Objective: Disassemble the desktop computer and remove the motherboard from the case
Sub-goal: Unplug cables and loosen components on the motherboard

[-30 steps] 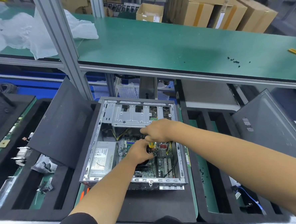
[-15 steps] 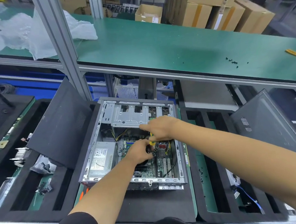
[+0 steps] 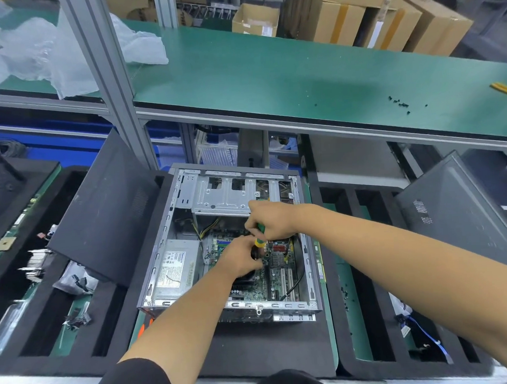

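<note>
Head view: both hands' fingers still grip the screwdriver (right hand slightly higher).

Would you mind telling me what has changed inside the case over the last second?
Very little. The right hand keeps its grip on the green and yellow screwdriver and has shifted slightly over the motherboard. The left hand stays by the screwdriver's lower end; what it grips is hidden. The case, power supply and leaning side panel have not moved.
</note>
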Available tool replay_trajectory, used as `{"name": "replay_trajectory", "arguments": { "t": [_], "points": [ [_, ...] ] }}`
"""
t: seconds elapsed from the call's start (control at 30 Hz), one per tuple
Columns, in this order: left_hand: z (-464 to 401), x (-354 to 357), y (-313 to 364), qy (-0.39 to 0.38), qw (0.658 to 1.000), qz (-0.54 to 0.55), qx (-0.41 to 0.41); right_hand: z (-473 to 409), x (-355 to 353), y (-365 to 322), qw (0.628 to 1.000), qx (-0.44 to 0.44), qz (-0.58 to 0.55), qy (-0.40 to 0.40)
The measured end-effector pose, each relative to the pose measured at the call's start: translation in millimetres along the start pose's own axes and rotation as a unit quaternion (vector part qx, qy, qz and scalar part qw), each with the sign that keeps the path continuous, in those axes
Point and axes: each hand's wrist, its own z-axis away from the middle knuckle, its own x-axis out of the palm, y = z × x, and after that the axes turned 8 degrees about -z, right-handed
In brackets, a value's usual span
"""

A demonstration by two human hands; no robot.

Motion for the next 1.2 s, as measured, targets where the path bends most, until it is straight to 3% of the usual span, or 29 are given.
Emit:
{"name": "replay_trajectory", "arguments": {
  "t": [0.1,0.27,0.63,0.8,0.97,1.2],
  "points": [
    [0.4,-0.1,1.1,0.001,1.0,-0.007,0.0,2.3,-0.7,0.9,1.0,0.028,0.011,0.0],
    [1.0,0.4,1.9,0.004,1.0,-0.011,-0.008,-1.2,0.4,-6.8,0.967,0.124,0.221,0.007],
    [0.5,2.4,-1.5,-0.01,1.0,0.012,-0.013,-0.5,2.2,-7.6,1.0,0.013,-0.011,-0.023],
    [1.0,2.0,-0.1,-0.006,1.0,-0.012,0.01,5.3,2.6,1.5,0.999,0.03,0.011,-0.005],
    [8.5,-6.7,-6.6,-0.02,0.996,0.038,0.073,9.2,11.3,3.2,0.998,0.029,0.038,0.047],
    [17.8,-8.3,-13.5,-0.037,0.993,-0.038,0.108,13.7,14.4,2.9,0.996,0.054,-0.05,0.056]
  ]
}}
